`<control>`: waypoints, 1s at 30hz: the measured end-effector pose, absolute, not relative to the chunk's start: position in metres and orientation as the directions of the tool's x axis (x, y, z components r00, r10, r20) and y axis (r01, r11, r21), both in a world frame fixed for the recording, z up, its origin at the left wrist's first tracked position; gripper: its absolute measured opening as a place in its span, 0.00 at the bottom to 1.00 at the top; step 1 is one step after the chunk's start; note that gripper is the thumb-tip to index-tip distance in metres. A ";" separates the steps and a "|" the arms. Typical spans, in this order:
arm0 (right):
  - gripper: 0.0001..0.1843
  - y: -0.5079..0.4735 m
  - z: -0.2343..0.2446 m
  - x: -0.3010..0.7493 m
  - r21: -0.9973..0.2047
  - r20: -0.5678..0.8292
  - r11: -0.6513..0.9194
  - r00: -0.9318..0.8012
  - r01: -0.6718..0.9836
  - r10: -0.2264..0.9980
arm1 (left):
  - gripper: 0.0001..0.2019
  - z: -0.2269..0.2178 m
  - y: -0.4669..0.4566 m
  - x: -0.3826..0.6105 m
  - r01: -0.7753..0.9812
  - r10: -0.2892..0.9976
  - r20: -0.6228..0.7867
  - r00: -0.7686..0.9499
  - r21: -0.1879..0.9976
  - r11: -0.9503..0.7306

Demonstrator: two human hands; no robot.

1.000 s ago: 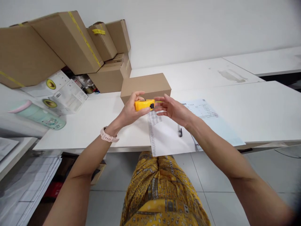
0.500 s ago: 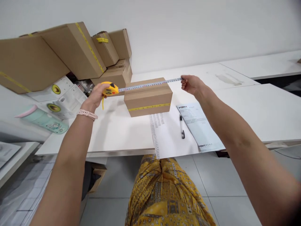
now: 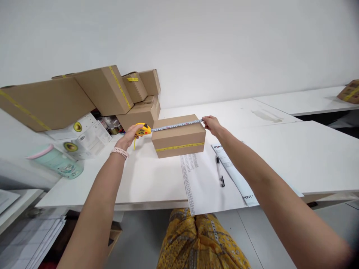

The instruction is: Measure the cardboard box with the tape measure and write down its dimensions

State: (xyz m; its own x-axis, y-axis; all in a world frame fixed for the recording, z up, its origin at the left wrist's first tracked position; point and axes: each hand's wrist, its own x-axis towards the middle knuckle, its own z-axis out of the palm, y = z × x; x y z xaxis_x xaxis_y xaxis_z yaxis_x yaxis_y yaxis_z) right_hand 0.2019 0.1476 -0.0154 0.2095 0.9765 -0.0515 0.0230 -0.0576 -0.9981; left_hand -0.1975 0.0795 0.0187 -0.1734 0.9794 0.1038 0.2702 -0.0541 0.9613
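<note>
A small cardboard box [image 3: 179, 139] with a yellow tape band sits on the white table [image 3: 294, 157]. My left hand [image 3: 131, 135] grips a yellow tape measure case [image 3: 143, 129] at the box's left top edge. My right hand [image 3: 211, 124] pinches the end of the tape blade [image 3: 176, 126] at the box's right top edge. The blade lies stretched along the top of the box from one hand to the other.
Printed paper sheets [image 3: 200, 179] and a pen [image 3: 220, 172] lie in front of the box. Several stacked cardboard boxes [image 3: 92, 93] lean against the wall at the left, with white product boxes [image 3: 84, 136] and a mint cylinder [image 3: 56, 162] below. Another box [image 3: 350, 91] sits far right.
The hands drew apart from the middle, pulling the blade out of the case, then lowered it onto the box's top. The view tilted up, so everything sits lower in frame.
</note>
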 end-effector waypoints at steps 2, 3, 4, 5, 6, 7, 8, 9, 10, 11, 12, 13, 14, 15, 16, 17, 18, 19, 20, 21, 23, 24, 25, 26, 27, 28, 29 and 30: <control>0.08 0.151 -0.018 0.192 -0.993 -0.034 -0.058 0.223 0.102 0.974 | 0.24 0.018 0.083 -0.192 0.273 0.980 0.110 -0.168 0.960 -0.061; 0.08 0.151 -0.019 0.189 -0.988 -0.031 -0.064 0.231 0.140 0.972 | 0.24 0.017 0.085 -0.190 0.276 0.980 0.113 -0.166 0.959 -0.064; 0.09 0.151 -0.020 0.188 -0.982 -0.034 -0.077 0.236 0.173 0.971 | 0.24 0.017 0.086 -0.189 0.278 0.980 0.113 -0.165 0.958 -0.064; 0.10 0.151 -0.021 0.187 -0.975 -0.047 -0.095 0.235 0.199 0.971 | 0.24 0.017 0.086 -0.188 0.281 0.980 0.112 -0.163 0.958 -0.063; 0.11 0.150 -0.022 0.187 -0.969 -0.068 -0.118 0.224 0.216 0.972 | 0.24 0.017 0.087 -0.188 0.284 0.981 0.110 -0.162 0.957 -0.061; 0.11 0.148 -0.022 0.187 -0.964 -0.095 -0.142 0.207 0.226 0.974 | 0.24 0.017 0.087 -0.189 0.286 0.981 0.107 -0.159 0.956 -0.058; 0.11 0.147 -0.022 0.187 -0.959 -0.122 -0.165 0.187 0.231 0.975 | 0.24 0.018 0.087 -0.189 0.288 0.982 0.103 -0.156 0.956 -0.055; 0.12 0.145 -0.021 0.188 -0.955 -0.146 -0.183 0.168 0.234 0.975 | 0.24 0.018 0.088 -0.190 0.289 0.984 0.098 -0.151 0.956 -0.051; 0.12 0.144 -0.020 0.188 -0.952 -0.163 -0.196 0.154 0.237 0.975 | 0.24 0.019 0.088 -0.191 0.290 0.985 0.092 -0.144 0.956 -0.047; 0.13 0.142 -0.020 0.188 -0.949 -0.173 -0.205 0.146 0.240 0.974 | 0.24 0.019 0.089 -0.191 0.291 0.987 0.086 -0.137 0.956 -0.043; 0.13 0.141 -0.019 0.187 -0.947 -0.178 -0.209 0.145 0.244 0.973 | 0.24 0.020 0.089 -0.192 0.291 0.988 0.078 -0.132 0.956 -0.037; 0.13 0.141 -0.019 0.187 -0.945 -0.179 -0.212 0.148 0.249 0.973 | 0.25 0.020 0.090 -0.192 0.291 0.989 0.070 -0.127 0.956 -0.030; 0.13 0.140 -0.019 0.187 -0.943 -0.179 -0.214 0.155 0.254 0.972 | 0.25 0.021 0.090 -0.192 0.291 0.990 0.062 -0.125 0.957 -0.023; 0.13 0.140 -0.019 0.187 -0.941 -0.176 -0.215 0.165 0.261 0.970 | 0.26 0.022 0.090 -0.191 0.290 0.991 0.054 -0.123 0.957 -0.016; 0.13 0.141 -0.019 0.187 -0.939 -0.172 -0.215 0.174 0.268 0.970 | 0.26 0.022 0.090 -0.191 0.289 0.991 0.048 -0.121 0.957 -0.011; 0.13 0.141 -0.019 0.187 -0.937 -0.165 -0.212 0.183 0.277 0.969 | 0.26 0.022 0.089 -0.191 0.289 0.992 0.042 -0.118 0.957 -0.007; 0.12 0.142 -0.020 0.187 -0.936 -0.156 -0.207 0.190 0.286 0.969 | 0.27 0.022 0.089 -0.190 0.290 0.993 0.039 -0.114 0.957 -0.004; 0.13 0.142 -0.020 0.187 -0.933 -0.145 -0.200 0.197 0.299 0.970 | 0.27 0.022 0.088 -0.189 0.293 0.993 0.037 -0.111 0.956 -0.003; 0.13 0.143 -0.021 0.187 -0.929 -0.131 -0.192 0.205 0.315 0.970 | 0.27 0.023 0.088 -0.188 0.297 0.993 0.038 -0.110 0.955 -0.004; 0.13 0.143 -0.022 0.187 -0.925 -0.114 -0.183 0.216 0.334 0.970 | 0.27 0.023 0.087 -0.187 0.302 0.993 0.041 -0.113 0.953 -0.005; 0.14 0.143 -0.022 0.187 -0.913 -0.068 -0.161 0.251 0.374 0.966 | 0.26 0.026 0.085 -0.185 0.320 0.989 0.059 -0.135 0.947 -0.013; 0.14 0.143 -0.022 0.187 -0.908 -0.042 -0.149 0.268 0.392 0.963 | 0.26 0.028 0.083 -0.184 0.330 0.986 0.074 -0.149 0.944 -0.021; 0.15 0.142 -0.021 0.187 -0.905 -0.015 -0.132 0.280 0.404 0.960 | 0.26 0.032 0.079 -0.183 0.340 0.983 0.092 -0.160 0.940 -0.032; 0.15 0.143 -0.019 0.188 -0.906 0.013 -0.110 0.287 0.408 0.958 | 0.25 0.036 0.074 -0.182 0.350 0.979 0.111 -0.168 0.936 -0.046; 0.15 0.143 -0.016 0.190 -0.910 0.042 -0.082 0.287 0.406 0.957 | 0.26 0.040 0.066 -0.181 0.359 0.978 0.128 -0.164 0.931 -0.062; 0.15 0.144 -0.011 0.192 -0.917 0.073 -0.046 0.281 0.396 0.957 | 0.26 0.043 0.055 -0.179 0.365 0.981 0.133 -0.140 0.928 -0.073; 0.14 0.146 -0.006 0.194 -0.924 0.107 -0.005 0.271 0.383 0.957 | 0.27 0.044 0.041 -0.176 0.360 0.988 0.122 -0.097 0.930 -0.079; 0.14 0.148 0.000 0.195 -0.929 0.141 0.039 0.256 0.368 0.956 | 0.28 0.043 0.024 -0.171 0.346 0.996 0.085 -0.020 0.935 -0.073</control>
